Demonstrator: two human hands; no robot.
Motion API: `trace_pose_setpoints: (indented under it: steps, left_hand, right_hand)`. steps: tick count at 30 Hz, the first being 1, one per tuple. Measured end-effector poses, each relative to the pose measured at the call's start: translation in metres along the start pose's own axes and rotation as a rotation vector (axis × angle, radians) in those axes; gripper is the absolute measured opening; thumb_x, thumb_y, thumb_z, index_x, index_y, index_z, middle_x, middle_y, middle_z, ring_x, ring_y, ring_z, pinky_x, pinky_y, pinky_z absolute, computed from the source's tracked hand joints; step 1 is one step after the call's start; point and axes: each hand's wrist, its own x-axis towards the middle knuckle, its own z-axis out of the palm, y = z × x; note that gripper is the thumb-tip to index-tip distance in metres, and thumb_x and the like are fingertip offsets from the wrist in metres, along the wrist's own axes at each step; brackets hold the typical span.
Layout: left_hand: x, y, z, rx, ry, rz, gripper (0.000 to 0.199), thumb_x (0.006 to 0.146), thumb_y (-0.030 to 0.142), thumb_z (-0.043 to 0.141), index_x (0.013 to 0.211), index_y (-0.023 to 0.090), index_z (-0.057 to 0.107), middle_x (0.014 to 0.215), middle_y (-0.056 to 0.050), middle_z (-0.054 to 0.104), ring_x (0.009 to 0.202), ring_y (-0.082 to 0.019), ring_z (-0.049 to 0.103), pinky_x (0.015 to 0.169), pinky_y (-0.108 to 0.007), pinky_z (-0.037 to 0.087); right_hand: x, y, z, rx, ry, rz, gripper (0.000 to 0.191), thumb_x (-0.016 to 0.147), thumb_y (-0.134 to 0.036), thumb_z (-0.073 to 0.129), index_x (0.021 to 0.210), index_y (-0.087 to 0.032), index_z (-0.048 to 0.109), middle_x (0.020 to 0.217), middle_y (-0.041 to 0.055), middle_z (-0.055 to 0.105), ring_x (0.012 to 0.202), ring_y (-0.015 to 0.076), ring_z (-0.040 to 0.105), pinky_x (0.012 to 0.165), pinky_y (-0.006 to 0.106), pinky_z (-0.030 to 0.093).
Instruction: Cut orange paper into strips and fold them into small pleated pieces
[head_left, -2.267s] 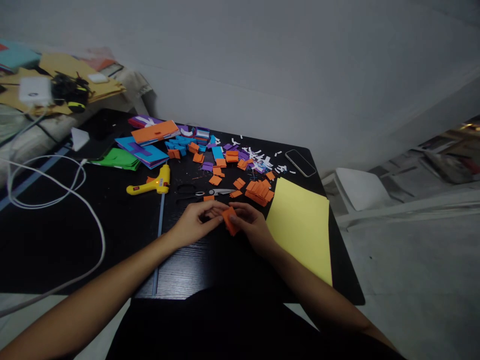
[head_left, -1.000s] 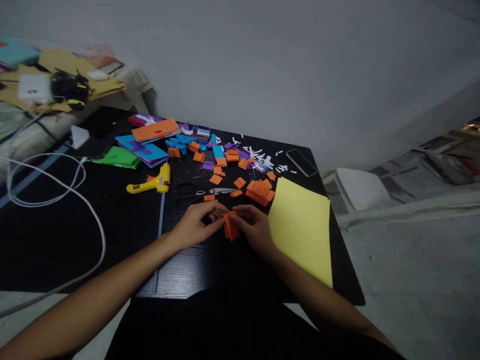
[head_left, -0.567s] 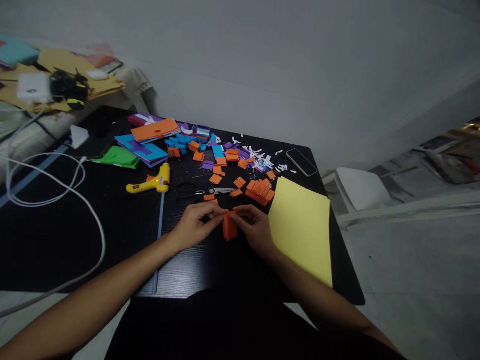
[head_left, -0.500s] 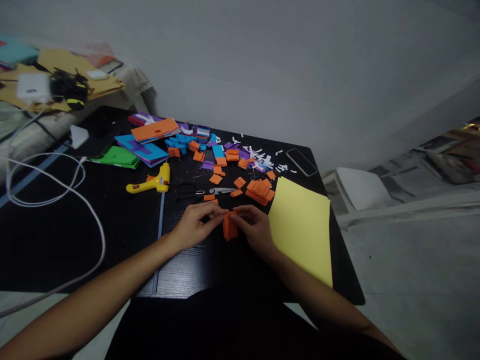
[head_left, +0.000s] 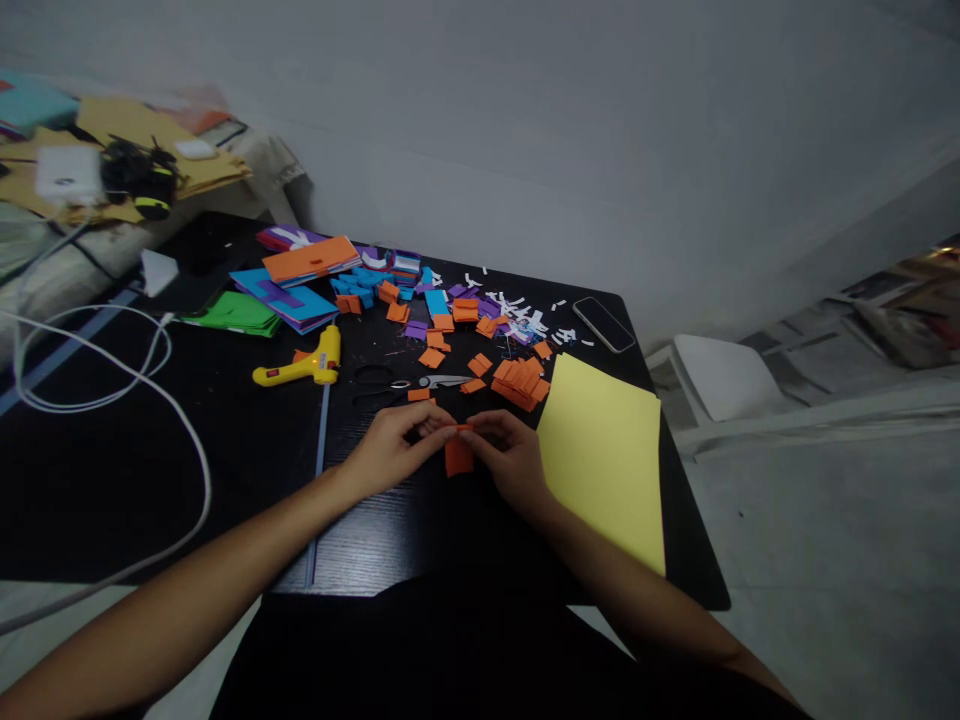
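Observation:
Between my two hands, over the front middle of the black table, is a small orange paper piece [head_left: 459,457]. My left hand [head_left: 397,446] pinches its upper left edge with thumb and fingers. From the other side, my right hand [head_left: 512,456] grips its upper right edge, fingertips close to those of the left. The paper's lower part hangs below the fingertips. Just beyond the hands lie scissors [head_left: 442,381] and several folded orange pieces [head_left: 517,380]. A yellow paper sheet [head_left: 604,450] rests beside my right hand and partly under the right forearm.
A yellow glue gun [head_left: 304,368] lies left of the scissors. Farther back are blue folded paper [head_left: 289,298], green paper [head_left: 238,314], white scraps [head_left: 531,322] and a phone [head_left: 603,325]. A white cable [head_left: 196,440] loops across the left side. A white stool [head_left: 721,378] stands at the right.
The orange paper has tilted and risen slightly between my fingertips, its lower part now looking shorter and flatter. Both hands have barely moved.

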Motion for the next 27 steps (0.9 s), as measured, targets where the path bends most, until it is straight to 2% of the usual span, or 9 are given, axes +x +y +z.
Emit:
trace_pose_setpoints:
  steps: [8, 15, 21, 27]
  left_hand:
    - [-0.0015, -0.0034, -0.0011, 0.096, 0.03, 0.111, 0.02, 0.099, 0.034, 0.062, 0.1, 0.019, 0.076, 0.091, -0.003, 0.078, 0.078, -0.015, 0.072, 0.069, -0.022, 0.054]
    - [-0.0011, -0.0019, -0.0022, 0.107, 0.019, 0.135, 0.017, 0.1, 0.03, 0.062, 0.1, 0.019, 0.075, 0.093, -0.004, 0.079, 0.08, -0.015, 0.073, 0.071, -0.023, 0.054]
    - [-0.0009, -0.0004, -0.0018, 0.124, 0.024, 0.137, 0.016, 0.1, 0.029, 0.062, 0.099, 0.018, 0.074, 0.09, -0.003, 0.078, 0.077, -0.015, 0.072, 0.069, -0.022, 0.053]
    - [-0.0015, -0.0018, -0.002, 0.138, 0.013, 0.157, 0.017, 0.101, 0.029, 0.061, 0.1, 0.017, 0.073, 0.091, -0.004, 0.078, 0.079, -0.015, 0.071, 0.071, -0.022, 0.053]
  right_hand:
    - [0.0006, 0.0007, -0.0011, -0.009, 0.0, -0.008, 0.024, 0.075, -0.037, 0.086, 0.09, -0.024, 0.073, 0.09, 0.0026, 0.078, 0.087, 0.022, 0.076, 0.085, 0.038, 0.061]
    - [-0.0002, 0.0002, -0.001, 0.003, -0.003, 0.009, 0.027, 0.074, -0.037, 0.087, 0.092, -0.024, 0.073, 0.09, 0.0027, 0.079, 0.087, 0.0222, 0.076, 0.084, 0.038, 0.061]
    - [-0.0001, -0.0013, -0.0015, -0.014, -0.037, 0.007, 0.03, 0.078, -0.04, 0.084, 0.103, -0.025, 0.076, 0.093, 0.0036, 0.08, 0.09, 0.0234, 0.076, 0.086, 0.039, 0.06]
    - [0.0008, -0.001, -0.0012, -0.036, -0.046, -0.016, 0.019, 0.08, -0.039, 0.081, 0.091, -0.023, 0.078, 0.091, 0.0035, 0.08, 0.087, 0.022, 0.074, 0.085, 0.036, 0.059]
